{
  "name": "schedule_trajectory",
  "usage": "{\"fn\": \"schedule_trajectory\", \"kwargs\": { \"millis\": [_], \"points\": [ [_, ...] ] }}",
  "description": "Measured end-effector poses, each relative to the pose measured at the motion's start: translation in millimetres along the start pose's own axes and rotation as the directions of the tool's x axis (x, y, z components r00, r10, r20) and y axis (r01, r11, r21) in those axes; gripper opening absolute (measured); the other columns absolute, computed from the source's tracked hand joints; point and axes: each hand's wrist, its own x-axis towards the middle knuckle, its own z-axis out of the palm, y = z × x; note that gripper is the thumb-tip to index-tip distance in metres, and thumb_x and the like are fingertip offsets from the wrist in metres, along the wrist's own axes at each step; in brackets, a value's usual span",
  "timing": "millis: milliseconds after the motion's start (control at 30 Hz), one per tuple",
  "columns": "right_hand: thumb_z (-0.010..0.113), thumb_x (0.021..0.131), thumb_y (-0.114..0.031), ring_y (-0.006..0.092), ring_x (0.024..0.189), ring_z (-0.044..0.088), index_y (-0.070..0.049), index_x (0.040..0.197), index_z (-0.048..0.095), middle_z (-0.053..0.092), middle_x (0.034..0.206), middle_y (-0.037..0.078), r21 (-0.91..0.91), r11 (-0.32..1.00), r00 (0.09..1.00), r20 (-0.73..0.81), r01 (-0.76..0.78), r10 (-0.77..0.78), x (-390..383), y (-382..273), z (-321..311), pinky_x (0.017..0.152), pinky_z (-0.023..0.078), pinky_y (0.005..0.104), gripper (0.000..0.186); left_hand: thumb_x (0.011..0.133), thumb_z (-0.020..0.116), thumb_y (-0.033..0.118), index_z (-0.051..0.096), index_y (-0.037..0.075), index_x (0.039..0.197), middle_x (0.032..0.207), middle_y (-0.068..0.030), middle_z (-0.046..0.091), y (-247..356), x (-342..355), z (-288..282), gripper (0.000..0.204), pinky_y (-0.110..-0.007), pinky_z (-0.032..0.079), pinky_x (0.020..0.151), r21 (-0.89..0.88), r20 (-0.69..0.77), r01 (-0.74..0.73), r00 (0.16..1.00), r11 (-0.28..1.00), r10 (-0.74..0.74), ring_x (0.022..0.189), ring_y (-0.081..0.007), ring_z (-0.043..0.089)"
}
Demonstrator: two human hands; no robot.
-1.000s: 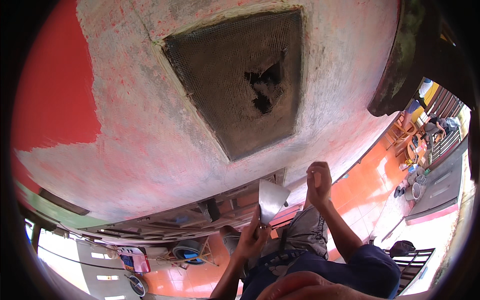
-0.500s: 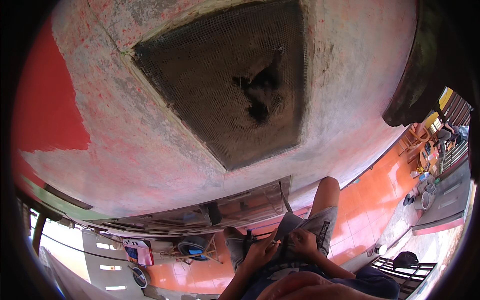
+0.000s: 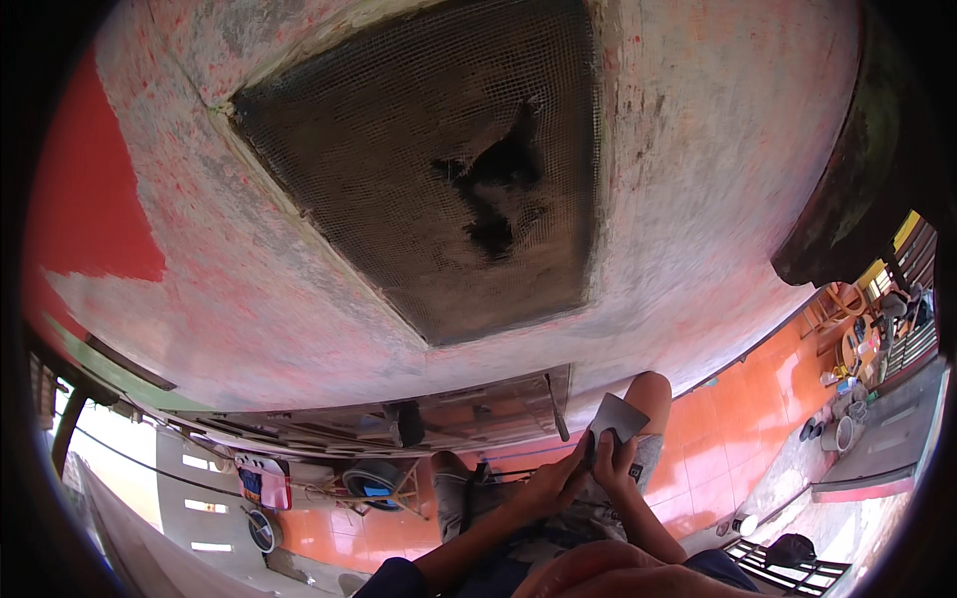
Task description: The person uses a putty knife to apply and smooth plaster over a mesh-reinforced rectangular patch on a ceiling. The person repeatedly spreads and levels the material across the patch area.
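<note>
A putty knife with a broad grey blade (image 3: 618, 417) and a dark handle is held in front of my body, its blade raised above my hands. The fingers of my right hand (image 3: 615, 468) are closed around the handle. My left hand (image 3: 558, 485) meets it from the left, fingers together and pressed at the handle; some of its fingertips are hidden. Beyond my hands rises a worn wall (image 3: 329, 319) with pinkish, patchy paint. A dark mesh-covered opening (image 3: 399, 199) in it has a torn hole.
A red painted patch (image 3: 90, 189) covers the wall's left side. Below the opening a thin stick-like tool (image 3: 557, 409) stands beside a dark ledge (image 3: 488, 409). Orange floor tiles (image 3: 738, 419) stretch to the right, past a bucket (image 3: 842, 434). A basin (image 3: 369, 480) sits at lower left.
The putty knife has come up and to the right, its blade now turned upward. My left hand has moved right, close against the right hand. The view has shifted slightly.
</note>
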Motion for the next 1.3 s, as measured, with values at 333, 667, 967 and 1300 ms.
{"fn": "schedule_trajectory", "kwargs": {
  "millis": [333,667,967,1300],
  "points": [
    [0.045,0.105,-0.024,0.0179,0.072,0.065,0.003,0.098,0.062,0.067,0.085,0.010,0.293,0.951,0.993,0.080,-0.102,0.082,82.5,-45.4,20.5,0.064,0.051,0.0307,0.033,0.095,0.055,-0.001,0.022,0.003,0.157,0.142,-0.0240,0.041,35.9,32.1,-11.9,0.070,-0.039,0.053,0.091,0.192,-0.248,-0.144,0.950,0.971,0.190,0.118,-0.0364,0.057],
    [0.045,0.106,-0.031,0.0145,0.070,0.063,0.003,0.097,0.063,0.068,0.083,0.008,0.315,0.914,0.967,0.056,-0.254,0.249,68.6,-59.6,35.8,0.061,0.049,0.0272,0.039,0.095,0.053,-0.005,0.025,0.002,0.156,0.142,-0.0210,0.044,23.4,11.3,-11.7,0.067,-0.036,0.052,0.090,-0.102,-0.214,0.009,0.976,0.995,-0.031,0.118,-0.0278,0.056],
    [0.053,0.100,-0.013,0.0177,0.063,0.065,0.005,0.091,0.065,0.070,0.079,0.012,0.223,0.955,0.979,0.016,0.194,-0.202,184.5,-151.3,32.1,0.056,0.049,0.0301,0.023,0.088,0.055,-0.009,0.024,-0.006,0.154,0.132,-0.0299,0.054,88.1,62.6,-53.1,0.073,-0.034,0.050,0.085,-0.098,-0.252,-0.149,0.960,0.984,0.120,0.105,-0.0306,0.064],
    [0.066,0.098,-0.020,0.0107,0.071,0.065,0.003,0.097,0.068,0.071,0.079,0.009,0.075,0.875,0.870,-0.177,0.478,-0.460,284.7,-257.6,26.3,0.062,0.049,0.0236,0.023,0.090,0.048,0.002,0.015,-0.010,0.154,0.121,-0.0240,0.055,197.8,144.4,-90.9,0.072,-0.028,0.039,0.084,-0.196,-0.392,-0.548,0.804,0.813,0.447,0.102,-0.0213,0.053]
  ]
}}
